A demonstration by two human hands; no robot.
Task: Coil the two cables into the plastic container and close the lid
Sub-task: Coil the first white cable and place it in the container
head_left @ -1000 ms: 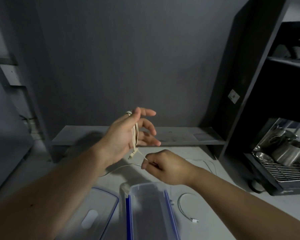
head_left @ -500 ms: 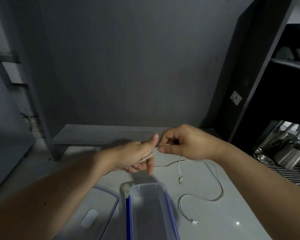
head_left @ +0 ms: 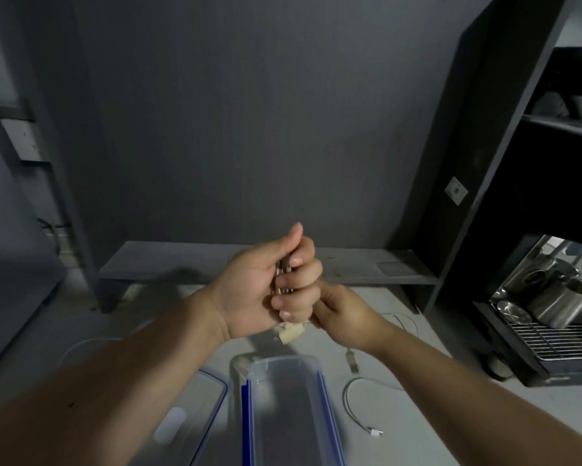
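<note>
My left hand [head_left: 269, 284] is fisted around a coiled beige cable [head_left: 291, 332], whose loops show between the fingers and whose end pokes out below the fist. My right hand [head_left: 341, 311] presses against the fist from the right, pinching the same cable near its end. Both hands hover just above the far end of the open clear plastic container [head_left: 282, 415] with blue rims. Its lid [head_left: 188, 418] lies flat to the left. A second, white cable [head_left: 360, 405] lies loose on the table to the right of the container.
A low grey shelf [head_left: 188, 264] runs along the wall behind the hands. A dark cabinet with a metal rack and steel pots [head_left: 552, 297] stands at the right. Another thin white wire [head_left: 87, 344] curves on the table at the left.
My left hand has closed into a fist around the coil and turned upright. My right hand has dropped from beside the thumb to under the fist, and the cable's trailing end no longer dangles.
</note>
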